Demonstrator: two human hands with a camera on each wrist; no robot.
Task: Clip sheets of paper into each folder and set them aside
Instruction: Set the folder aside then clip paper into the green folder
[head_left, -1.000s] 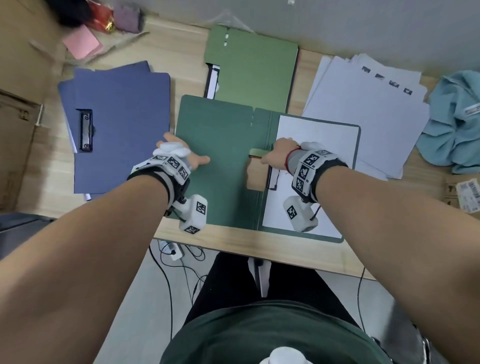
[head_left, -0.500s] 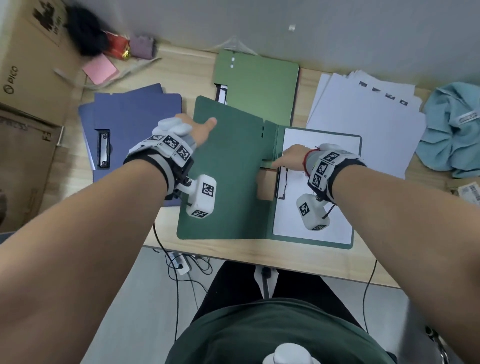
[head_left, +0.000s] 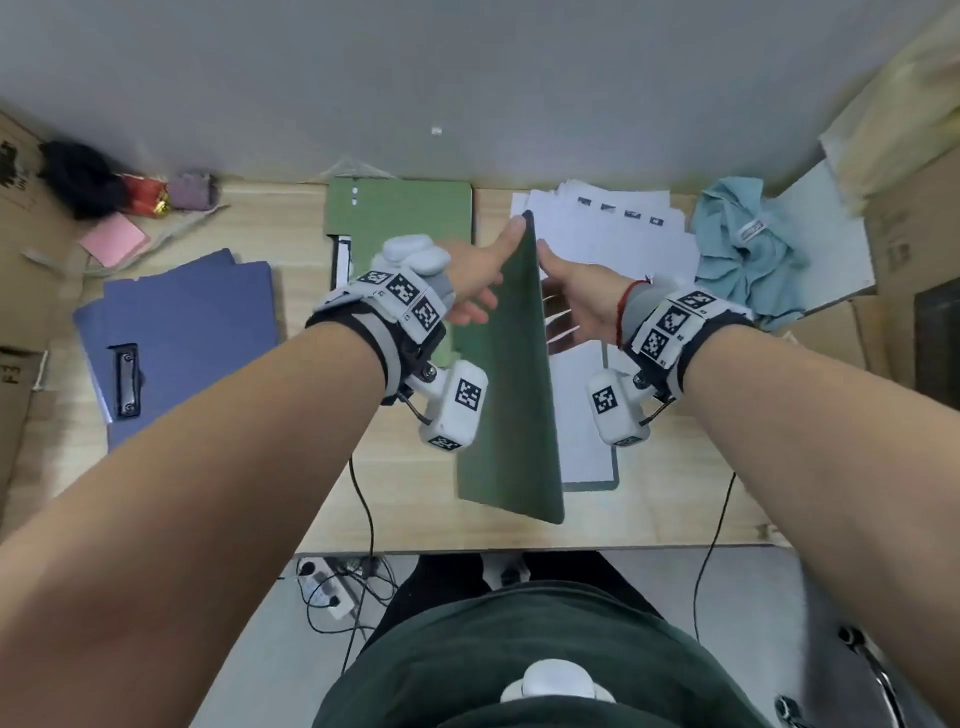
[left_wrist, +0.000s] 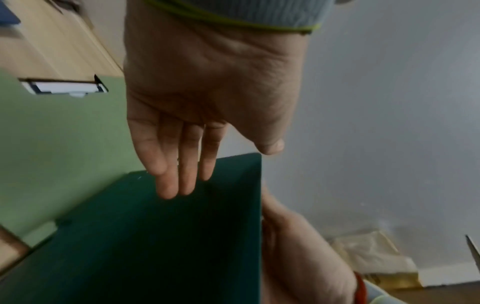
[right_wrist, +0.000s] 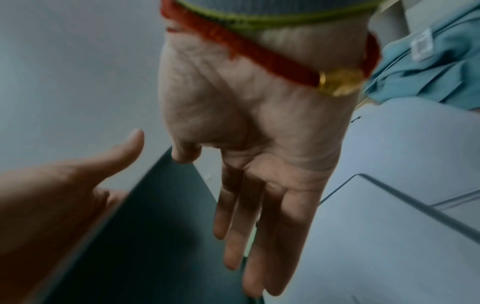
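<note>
A dark green folder lies open in front of me, and its cover (head_left: 511, 389) stands almost upright between my hands. My left hand (head_left: 478, 280) lies flat against the cover's outer face, fingers straight (left_wrist: 182, 174), thumb by the top corner. My right hand (head_left: 576, 296) is on the inner side with straight fingers (right_wrist: 241, 236), its thumb touching the cover's top edge (right_wrist: 166, 162). A white sheet (head_left: 582, 415) lies in the folder's lower half (head_left: 592, 486), partly hidden by the cover. Loose white sheets (head_left: 623, 239) are stacked behind at the right.
A light green folder (head_left: 400, 218) lies at the back centre, blue folders with a black clip (head_left: 197, 322) at the left. A crumpled blue cloth (head_left: 748, 249) is at the right. Cardboard boxes (head_left: 21, 260) flank the desk. The front desk edge (head_left: 519, 540) runs below the folder.
The left hand has swung the folder cover up from flat on the desk to nearly upright. The right hand has left the clip and risen to meet the cover's inner face.
</note>
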